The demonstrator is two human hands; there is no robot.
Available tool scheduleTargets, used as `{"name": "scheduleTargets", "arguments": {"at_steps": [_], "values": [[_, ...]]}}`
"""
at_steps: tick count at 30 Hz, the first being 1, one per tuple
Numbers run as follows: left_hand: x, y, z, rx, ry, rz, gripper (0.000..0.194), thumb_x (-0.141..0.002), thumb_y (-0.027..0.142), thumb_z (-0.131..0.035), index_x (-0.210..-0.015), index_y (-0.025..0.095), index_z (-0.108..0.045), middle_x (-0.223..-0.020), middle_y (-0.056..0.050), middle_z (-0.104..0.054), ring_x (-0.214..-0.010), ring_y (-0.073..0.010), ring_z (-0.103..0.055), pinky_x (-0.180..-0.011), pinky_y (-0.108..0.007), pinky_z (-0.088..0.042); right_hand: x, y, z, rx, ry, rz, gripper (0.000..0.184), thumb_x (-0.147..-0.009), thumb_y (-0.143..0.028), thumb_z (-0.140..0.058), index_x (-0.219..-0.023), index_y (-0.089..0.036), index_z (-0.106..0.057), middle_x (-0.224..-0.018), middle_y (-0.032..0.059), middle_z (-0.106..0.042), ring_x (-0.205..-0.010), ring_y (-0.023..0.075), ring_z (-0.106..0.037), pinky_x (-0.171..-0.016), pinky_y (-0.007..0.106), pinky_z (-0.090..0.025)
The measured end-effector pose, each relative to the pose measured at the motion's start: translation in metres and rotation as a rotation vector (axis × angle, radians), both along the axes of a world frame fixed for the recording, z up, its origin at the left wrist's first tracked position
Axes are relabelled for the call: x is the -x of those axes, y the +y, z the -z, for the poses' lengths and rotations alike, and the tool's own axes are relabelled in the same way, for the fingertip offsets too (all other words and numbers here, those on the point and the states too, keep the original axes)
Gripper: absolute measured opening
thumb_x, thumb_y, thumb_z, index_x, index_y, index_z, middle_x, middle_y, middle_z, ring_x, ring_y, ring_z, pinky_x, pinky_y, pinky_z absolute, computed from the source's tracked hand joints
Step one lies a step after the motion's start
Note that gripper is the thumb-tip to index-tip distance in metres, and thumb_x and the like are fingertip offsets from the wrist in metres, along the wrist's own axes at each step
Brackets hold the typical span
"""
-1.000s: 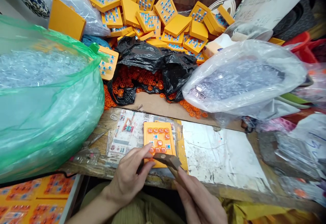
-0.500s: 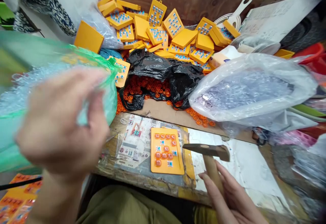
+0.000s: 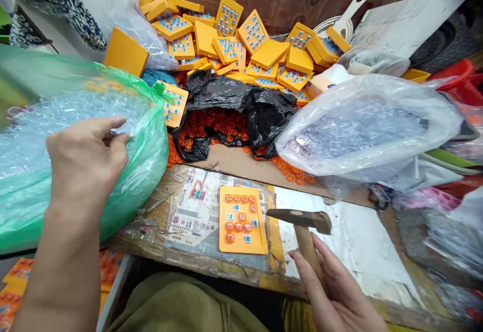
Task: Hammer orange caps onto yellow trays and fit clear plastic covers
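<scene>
My right hand [image 3: 335, 286] is wrapped round the wooden handle of a hammer [image 3: 298, 216], its head held level just right of a yellow panel [image 3: 262, 241]. The panel lies flat on the bench, with orange translucent caps [image 3: 238, 227] on several of its spots and small blue-and-white printed squares [image 3: 247, 239] showing at others. At the left, my left hand [image 3: 88, 158] is above a green plastic bag [image 3: 151, 171] full of clear plastic pieces [image 3: 33, 131]. Its thumb and forefinger are pinched together; anything between them is too small to make out.
Behind the panel, a black bag [image 3: 222, 90] spills orange rings [image 3: 294, 171]. A white plastic bag [image 3: 362, 166] of clear pieces stands at the right. Yellow panels [image 3: 269, 54] are heaped against the back board. More orange-capped panels [image 3: 15, 276] lie below, at lower left.
My left hand has moved left and away from the camera, lower over the green bag, and is less blurred. My right hand keeps the hammer nearly still; the view has shifted slightly.
</scene>
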State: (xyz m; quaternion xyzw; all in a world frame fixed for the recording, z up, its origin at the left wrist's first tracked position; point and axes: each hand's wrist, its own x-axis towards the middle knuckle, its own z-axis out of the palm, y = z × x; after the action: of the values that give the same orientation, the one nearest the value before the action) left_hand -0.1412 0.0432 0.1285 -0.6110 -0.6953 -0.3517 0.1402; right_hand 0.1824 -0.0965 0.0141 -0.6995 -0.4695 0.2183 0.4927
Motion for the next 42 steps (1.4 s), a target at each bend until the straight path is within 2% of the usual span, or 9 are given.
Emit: {"name": "scheduleTargets", "arguments": {"at_steps": [3, 7, 13, 18, 24, 30, 34, 39, 42], "values": [[-0.042, -0.021, 0.002, -0.095, -0.054, 0.329, 0.018, -0.080, 0.022, -0.066, -0.095, 0.015, -0.074, -0.094, -0.004, -0.073, -0.079, -0.0130, -0.065, -0.080, -0.025, -0.053, 0.003, 0.002, -0.001, 0.007, -0.043, -0.022, 0.042, -0.079, -0.033, -0.071, -0.121, -0.026, -0.066, -0.118, 0.0028, -0.070, -0.103, 0.0254, -0.068, -0.100, 0.039, -0.049], [-0.099, -0.039, 0.051, 0.288, -0.481, 0.750, 0.013, -0.078, 0.010, -0.064, -0.084, 0.016, -0.075, -0.082, -0.003, -0.076, -0.074, -0.0135, -0.070, -0.070, -0.021, -0.056, 0.009, 0.006, 0.000, -0.050, -0.116, -0.158, 0.040, -0.082, -0.025, -0.069, -0.122, -0.028, -0.065, -0.121, 0.0010, -0.068, -0.103, 0.0219, -0.069, -0.095, 0.032, -0.053], [-0.116, -0.032, 0.105, 0.788, -0.756, 0.605, 0.016, -0.076, 0.010, -0.062, -0.079, 0.016, -0.076, -0.082, -0.005, -0.078, -0.077, -0.0192, -0.072, -0.075, -0.029, -0.058, 0.021, 0.016, 0.002, -0.164, -0.202, -0.401, 0.052, -0.086, -0.011, -0.060, -0.133, -0.034, -0.054, -0.124, -0.0021, -0.067, -0.105, 0.0172, -0.068, -0.092, 0.027, -0.055], [-0.110, -0.031, 0.106, 0.764, -0.574, 0.788, 0.026, -0.080, 0.008, -0.051, -0.084, 0.013, -0.075, -0.086, -0.010, -0.074, -0.081, -0.0205, -0.070, -0.078, -0.031, -0.056, 0.024, 0.021, 0.000, -0.139, -0.343, -0.493, 0.053, -0.088, -0.008, -0.056, -0.135, -0.032, -0.053, -0.120, 0.0014, -0.069, -0.103, 0.0188, -0.069, -0.082, 0.024, -0.059], [-0.110, -0.035, 0.114, 0.737, -0.552, 0.754, 0.026, -0.083, 0.011, -0.049, -0.087, 0.014, -0.075, -0.087, -0.010, -0.068, -0.082, -0.0200, -0.066, -0.078, -0.032, -0.055, 0.028, 0.021, -0.012, -0.232, -0.335, -0.389, 0.067, -0.085, -0.003, -0.058, -0.139, -0.040, -0.045, -0.115, -0.0012, -0.071, -0.093, 0.0191, -0.071, -0.080, 0.030, -0.059], [-0.110, -0.039, 0.113, 0.739, -0.594, 0.768, 0.030, -0.086, 0.013, -0.045, -0.086, 0.015, -0.075, -0.083, -0.008, -0.063, -0.078, -0.0177, -0.063, -0.073, -0.029, -0.054, 0.024, 0.022, -0.009, -0.080, -0.426, -0.590, 0.057, -0.089, -0.008, -0.050, -0.139, -0.035, -0.047, -0.097, 0.0015, -0.074, -0.078, 0.0157, -0.072, -0.067, 0.024, -0.058], [-0.106, -0.039, 0.114, 0.682, -0.653, 0.763, 0.027, -0.086, 0.016, -0.048, -0.089, 0.016, -0.075, -0.086, -0.008, -0.066, -0.083, -0.0185, -0.064, -0.078, -0.030, -0.054, 0.010, 0.033, -0.003, 0.035, -0.224, -0.380, 0.041, -0.090, -0.025, -0.055, -0.130, -0.030, -0.059, -0.118, 0.0037, -0.069, -0.100, 0.0214, -0.069, -0.083, 0.031, -0.058], [-0.100, -0.029, 0.117, 0.524, -0.673, 0.553, 0.030, -0.086, 0.025, -0.050, -0.109, 0.016, -0.067, -0.109, -0.012, -0.066, -0.101, -0.0237, -0.062, -0.087, -0.037, -0.051, -0.010, 0.073, 0.008, 0.235, -0.094, -0.249, 0.052, -0.090, -0.041, -0.051, -0.135, -0.014, -0.052, -0.077, 0.0042, -0.071, -0.044, 0.0152, -0.060, -0.038, 0.027, -0.049], [-0.104, -0.026, 0.117, 0.637, -0.619, 0.554, 0.046, -0.087, 0.034, -0.050, -0.130, 0.018, -0.054, -0.128, -0.013, -0.060, -0.122, -0.0279, -0.052, -0.104, -0.045, -0.040, -0.009, 0.088, 0.016, 0.206, -0.194, -0.289, 0.047, -0.090, -0.038, -0.049, -0.130, -0.015, -0.056, -0.071, 0.0029, -0.067, -0.051, 0.0171, -0.062, -0.047, 0.030, -0.053]]}}
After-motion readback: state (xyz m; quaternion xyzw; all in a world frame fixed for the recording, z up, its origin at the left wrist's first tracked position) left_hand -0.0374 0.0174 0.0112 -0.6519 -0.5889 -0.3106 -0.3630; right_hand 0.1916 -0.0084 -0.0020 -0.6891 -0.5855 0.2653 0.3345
